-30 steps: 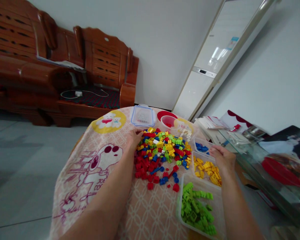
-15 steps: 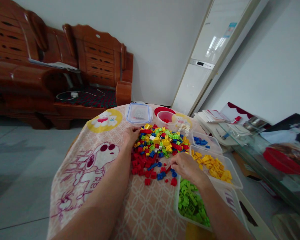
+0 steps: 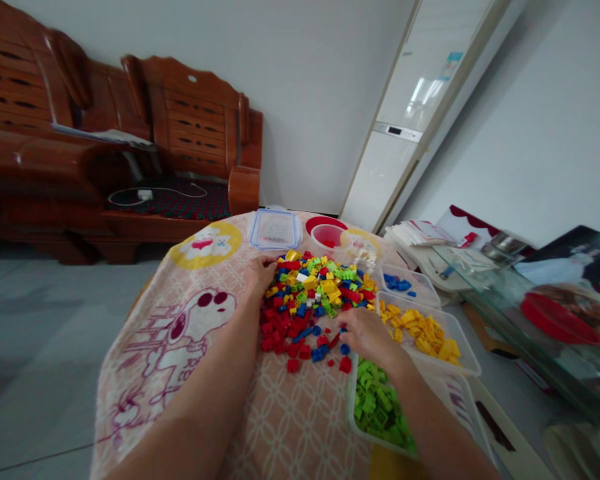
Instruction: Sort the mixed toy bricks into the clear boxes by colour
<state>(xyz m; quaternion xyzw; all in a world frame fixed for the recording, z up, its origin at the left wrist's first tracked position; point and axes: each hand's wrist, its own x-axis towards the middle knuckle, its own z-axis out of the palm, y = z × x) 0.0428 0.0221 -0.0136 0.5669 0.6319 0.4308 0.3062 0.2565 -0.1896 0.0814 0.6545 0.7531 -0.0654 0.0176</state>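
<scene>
A mixed pile of toy building bricks (image 3: pixel 310 283) in red, yellow, green, blue and white lies on the patterned tablecloth (image 3: pixel 300 413). At the pile's left edge rests my left hand (image 3: pixel 261 272), fingers loosely apart and touching the outer bricks, its fingertips partly hidden. My right hand (image 3: pixel 365 330) is at the front right of the pile, thumb and fingers closed. A small blue brick (image 3: pixel 343 329) shows at its fingertips, mostly covered. Red bricks (image 3: pixel 280 330) are gathered along the pile's front left, with loose blue bricks (image 3: pixel 321 352) near my right hand.
Right of the pile stand clear tubs of blue bricks (image 3: pixel 397 283), yellow bricks (image 3: pixel 423 330) and green bricks (image 3: pixel 380 403). Behind it are a blue-rimmed lid (image 3: pixel 275 229), white bricks (image 3: pixel 365 259) and a pink-toned bowl (image 3: pixel 329 235). A glass shelf (image 3: pixel 510 313) adjoins at right.
My right hand has shifted slightly, and a blue brick now shows at its fingertips. My left hand stays at the pile's edge. The camera view has moved a little.
</scene>
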